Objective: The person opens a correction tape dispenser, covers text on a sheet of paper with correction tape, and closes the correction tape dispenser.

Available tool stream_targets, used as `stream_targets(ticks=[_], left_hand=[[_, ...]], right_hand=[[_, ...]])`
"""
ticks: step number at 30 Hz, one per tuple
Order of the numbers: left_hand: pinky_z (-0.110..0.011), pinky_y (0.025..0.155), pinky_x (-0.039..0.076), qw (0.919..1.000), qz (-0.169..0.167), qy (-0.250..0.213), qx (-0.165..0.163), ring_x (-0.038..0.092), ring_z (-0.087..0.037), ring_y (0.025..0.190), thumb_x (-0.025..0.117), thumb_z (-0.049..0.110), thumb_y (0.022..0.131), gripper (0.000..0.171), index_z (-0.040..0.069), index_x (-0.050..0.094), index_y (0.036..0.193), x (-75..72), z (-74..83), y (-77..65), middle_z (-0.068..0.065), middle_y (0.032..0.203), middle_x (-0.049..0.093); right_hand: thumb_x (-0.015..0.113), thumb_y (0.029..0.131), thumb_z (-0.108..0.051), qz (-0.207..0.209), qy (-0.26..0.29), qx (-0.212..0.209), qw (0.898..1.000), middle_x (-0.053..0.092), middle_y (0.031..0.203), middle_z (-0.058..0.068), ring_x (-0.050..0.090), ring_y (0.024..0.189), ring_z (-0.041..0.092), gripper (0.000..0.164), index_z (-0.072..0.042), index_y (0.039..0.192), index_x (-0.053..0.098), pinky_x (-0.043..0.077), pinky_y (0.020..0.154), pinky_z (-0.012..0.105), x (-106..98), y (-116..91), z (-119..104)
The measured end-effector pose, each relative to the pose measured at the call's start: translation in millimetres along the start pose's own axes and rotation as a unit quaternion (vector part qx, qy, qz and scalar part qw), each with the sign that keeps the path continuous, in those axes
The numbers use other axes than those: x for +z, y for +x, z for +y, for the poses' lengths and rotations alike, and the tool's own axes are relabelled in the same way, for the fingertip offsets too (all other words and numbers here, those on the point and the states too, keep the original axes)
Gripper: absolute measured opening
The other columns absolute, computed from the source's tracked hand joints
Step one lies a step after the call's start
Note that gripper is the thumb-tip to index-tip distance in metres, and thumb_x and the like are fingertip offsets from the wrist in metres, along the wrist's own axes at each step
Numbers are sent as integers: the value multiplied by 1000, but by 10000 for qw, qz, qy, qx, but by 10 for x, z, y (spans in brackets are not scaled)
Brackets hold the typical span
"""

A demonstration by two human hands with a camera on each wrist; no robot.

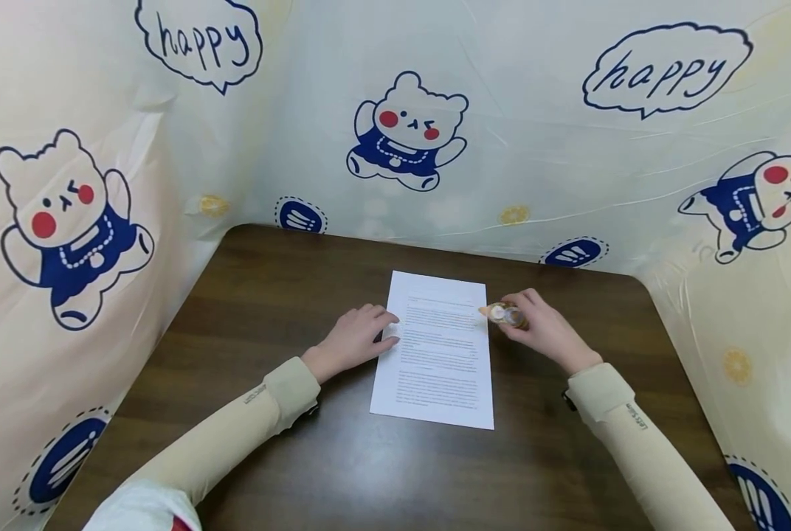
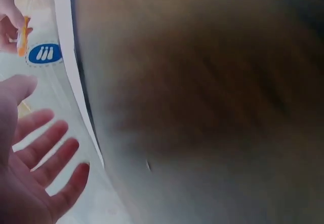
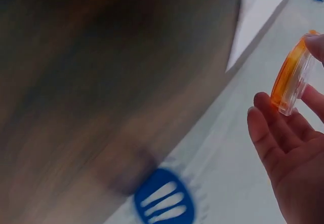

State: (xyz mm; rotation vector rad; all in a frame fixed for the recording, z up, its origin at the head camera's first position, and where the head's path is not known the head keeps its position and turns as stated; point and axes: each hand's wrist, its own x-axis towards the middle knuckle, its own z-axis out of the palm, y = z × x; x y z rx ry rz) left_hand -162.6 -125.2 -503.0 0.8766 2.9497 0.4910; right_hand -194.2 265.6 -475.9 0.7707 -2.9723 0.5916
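A printed sheet of paper lies on the brown table, lines of text running across most of it. My left hand rests at its left edge, thumb and fingertips on the margin, fingers spread. In the left wrist view the left hand shows extended fingers and holds nothing. By the sheet's upper right edge, my right hand pinches a correction tape with a clear case and an orange tip, which points left toward the text. The right wrist view shows the correction tape edge-on, held between thumb and fingers.
The dark wooden table extends around the sheet on all sides. A pale curtain printed with bears and "happy" bubbles surrounds its back and sides. Beige sleeves cover both forearms.
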Motion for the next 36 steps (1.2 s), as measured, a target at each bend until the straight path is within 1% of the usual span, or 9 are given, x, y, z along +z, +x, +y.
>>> stream_targets(ticks=[4,7,12,18,22,28,31,34,36], left_hand=[[-51,96,53,9979,245,594,-128,62,-28,113,68,40,102,44,11,68,134,-81,-66,-54,-10,125,68],[-52,94,53,9955,343,839,-279,63,-30,113,66,41,102,44,10,68,134,-160,-94,-97,-11,125,69],[-53,94,52,9928,415,988,-540,63,-32,114,63,40,104,45,10,65,137,-233,-116,-155,-14,127,69],[-54,97,50,9916,417,1067,-599,62,-32,116,63,42,104,46,11,64,138,-210,-123,-197,-13,129,69],[-52,92,51,9906,458,1158,-558,63,-31,111,63,41,104,42,11,67,133,-199,-119,-243,-12,125,71],[-51,90,52,9902,433,1211,-542,63,-31,109,63,39,104,40,11,68,132,-197,-109,-260,-12,122,71],[-51,90,52,9904,458,1180,-547,63,-31,110,64,40,104,40,11,67,132,-196,-99,-261,-12,123,71],[-51,91,51,9913,433,1116,-551,62,-31,111,64,41,103,42,12,67,133,-195,-78,-261,-12,124,70],[-51,92,51,9917,424,1077,-562,62,-31,113,63,41,103,43,12,67,134,-198,-61,-264,-12,125,70]], right_hand=[[73,97,-33,-130,-130,532,9984,59,120,17,61,98,31,45,-4,130,63,54,87,54,-129,21,364],[70,99,-33,-316,-172,874,9955,60,120,23,60,101,36,46,0,130,62,51,90,59,-236,65,646],[65,100,-28,-651,-267,1456,9868,57,121,33,58,106,44,48,9,131,57,47,94,63,-401,105,1062],[61,100,-28,-722,-280,2104,9745,56,115,38,56,105,48,53,18,125,55,46,93,65,-505,63,1391],[60,100,-30,-763,-260,2384,9678,54,116,39,54,104,49,57,20,125,53,46,92,65,-464,38,1474],[60,98,-29,-592,-313,2462,9669,53,114,38,53,101,48,58,21,126,51,46,92,65,-384,19,1505],[60,99,-34,-611,-220,2665,9617,47,118,41,51,103,50,66,22,128,43,45,95,67,-386,0,1516],[58,100,-37,-564,-239,2873,9559,40,119,45,49,104,54,72,24,130,35,44,96,71,-401,-56,1465],[57,101,-36,-349,-316,2780,9594,38,118,47,49,102,56,70,25,128,34,44,93,73,-397,-101,1371]])
